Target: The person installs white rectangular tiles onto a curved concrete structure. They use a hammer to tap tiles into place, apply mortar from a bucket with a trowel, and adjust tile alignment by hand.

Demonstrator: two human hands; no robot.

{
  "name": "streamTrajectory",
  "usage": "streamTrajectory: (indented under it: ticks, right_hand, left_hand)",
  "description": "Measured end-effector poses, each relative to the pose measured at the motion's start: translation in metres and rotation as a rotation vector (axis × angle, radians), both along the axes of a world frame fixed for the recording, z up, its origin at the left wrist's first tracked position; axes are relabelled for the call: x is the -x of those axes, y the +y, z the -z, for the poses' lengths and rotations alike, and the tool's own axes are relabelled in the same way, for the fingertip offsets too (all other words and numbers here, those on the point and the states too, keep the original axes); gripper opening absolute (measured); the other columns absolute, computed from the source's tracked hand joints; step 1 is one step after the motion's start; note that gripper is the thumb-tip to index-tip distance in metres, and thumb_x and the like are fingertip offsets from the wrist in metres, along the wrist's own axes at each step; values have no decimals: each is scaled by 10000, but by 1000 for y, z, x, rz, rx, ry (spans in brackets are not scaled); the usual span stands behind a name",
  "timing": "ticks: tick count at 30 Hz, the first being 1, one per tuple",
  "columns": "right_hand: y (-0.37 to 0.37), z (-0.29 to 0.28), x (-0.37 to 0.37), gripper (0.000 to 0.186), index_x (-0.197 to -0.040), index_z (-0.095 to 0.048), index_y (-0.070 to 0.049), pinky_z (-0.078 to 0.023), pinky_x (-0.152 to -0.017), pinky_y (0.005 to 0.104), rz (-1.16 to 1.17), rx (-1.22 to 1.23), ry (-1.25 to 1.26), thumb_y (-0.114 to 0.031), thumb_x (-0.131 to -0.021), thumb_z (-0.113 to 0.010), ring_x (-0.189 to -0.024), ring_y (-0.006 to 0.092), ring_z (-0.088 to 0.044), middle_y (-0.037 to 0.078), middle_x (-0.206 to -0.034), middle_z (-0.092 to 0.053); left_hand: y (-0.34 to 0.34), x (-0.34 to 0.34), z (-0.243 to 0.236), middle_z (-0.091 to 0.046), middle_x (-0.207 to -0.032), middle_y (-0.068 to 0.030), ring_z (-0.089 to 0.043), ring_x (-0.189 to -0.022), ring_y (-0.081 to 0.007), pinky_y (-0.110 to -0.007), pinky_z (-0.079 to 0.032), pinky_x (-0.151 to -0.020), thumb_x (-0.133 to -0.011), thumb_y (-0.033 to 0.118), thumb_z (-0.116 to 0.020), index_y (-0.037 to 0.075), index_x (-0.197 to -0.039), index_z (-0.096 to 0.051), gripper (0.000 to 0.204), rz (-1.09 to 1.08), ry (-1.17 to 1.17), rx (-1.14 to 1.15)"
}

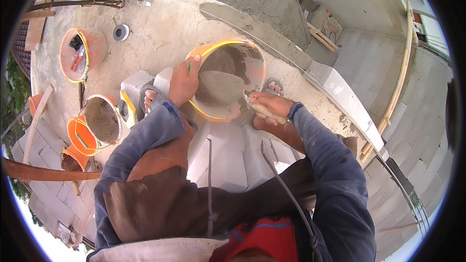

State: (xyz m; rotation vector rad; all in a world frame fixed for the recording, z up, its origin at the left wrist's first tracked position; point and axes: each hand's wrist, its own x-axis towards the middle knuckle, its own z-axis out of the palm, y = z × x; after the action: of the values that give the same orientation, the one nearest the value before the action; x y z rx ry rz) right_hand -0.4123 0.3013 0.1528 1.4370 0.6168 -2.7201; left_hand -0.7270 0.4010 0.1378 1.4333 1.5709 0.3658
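Between my feet stands an orange bucket (260, 63) with a yellow handle along its rim and wet grey mortar (221, 62) inside. My left hand (184, 81) is closed on the bucket's left rim, thumb toward the inside. On the right, my right hand (268, 106) wraps round the mortar-smeared handle of a trowel. The trowel's broad rounded blade (221, 87) lies down in the bucket, coated in mortar and resting on or in the mix; its edges are hard to make out.
Pale blocks (221, 153) lie beneath me. To the left are a mortar bucket (103, 119), an orange bucket (81, 136) and a tool bucket (97, 48). A wire spool (121, 32) sits farther off. A taut string (194, 7) runs along the wall edge, near a bamboo pole (400, 75).
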Motion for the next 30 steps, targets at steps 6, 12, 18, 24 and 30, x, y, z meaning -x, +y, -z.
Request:
streamTrajectory:
  ticks: [6,12,18,24,30]
  right_hand:
    - [90,-81,-53,428,-1322,-547,-80,-470,-466,296,-7,-368,-334,-457,-1142,-450,-477,125,-523,31,-724,-552]
    - [179,-7,-20,633,-1569,-510,-88,-570,-850,446,-278,-678,-849,-484,-1076,-485,-852,313,-741,196,-1294,-722]
    - [186,81,-27,547,-1499,-539,-63,-480,-1104,547,-759,-748,-1071,-423,-1101,-431,-1348,442,-614,294,-1432,-639]
    - [124,45,-85,478,-1433,-546,-63,-521,-1059,567,-837,-687,-1208,-397,-1112,-430,-1219,493,-674,306,-1302,-701]
    - [70,28,-131,446,-1380,-565,-67,-522,-1029,587,-854,-645,-1260,-392,-1112,-419,-1171,509,-686,334,-1229,-713]
  left_hand:
    - [1,3,-13,-689,-879,-322,-677,-905,-514,-530,-510,-835,-1109,562,-481,-27,-1174,-712,636,-21,-18,69]
    - [-1,5,-11,-703,-941,-341,-688,-965,-516,-533,-522,-877,-1095,558,-509,-56,-1205,-706,654,16,23,93]
    - [-2,6,-9,-705,-936,-337,-693,-959,-510,-530,-524,-876,-1096,559,-511,-61,-1213,-705,660,25,17,93]
    - [4,0,-19,-704,-905,-319,-697,-950,-501,-517,-527,-871,-1102,580,-496,-58,-1203,-709,680,31,24,104]
    - [-5,5,16,-703,-911,-307,-697,-940,-487,-512,-519,-869,-1113,577,-482,-38,-1194,-718,664,7,8,-13]
